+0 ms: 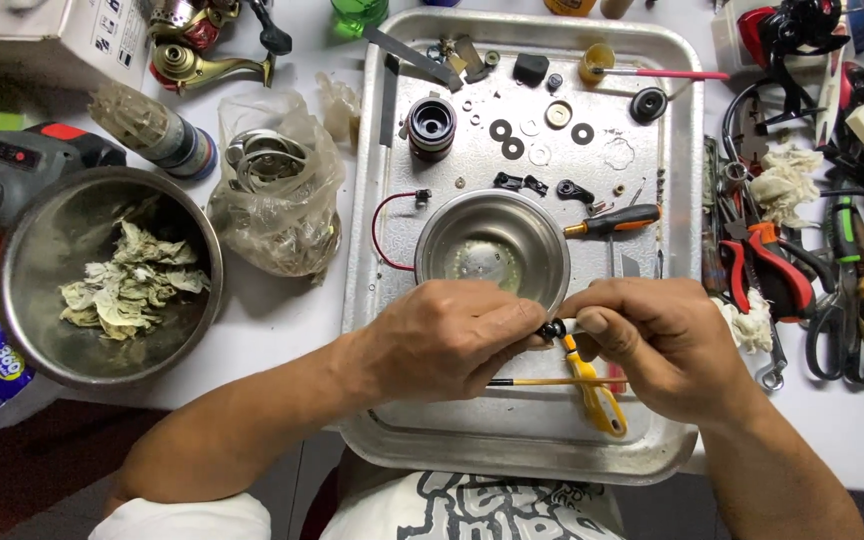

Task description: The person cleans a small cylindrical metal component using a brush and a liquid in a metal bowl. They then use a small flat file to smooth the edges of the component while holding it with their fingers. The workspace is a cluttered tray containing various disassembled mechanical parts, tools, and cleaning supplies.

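Over a metal tray (372, 300) strewn with washers and small parts, I watch the left hand (442, 340) and right hand (652, 345) meet, fingers of both pinched shut around a small black part (551, 329) held between them just in front of a small steel bowl (492, 250). A yellow-handled tool (592, 385) lies on the tray beneath the right hand, and a larger bowl (102, 275) of crumpled tissue sits well apart to the left.
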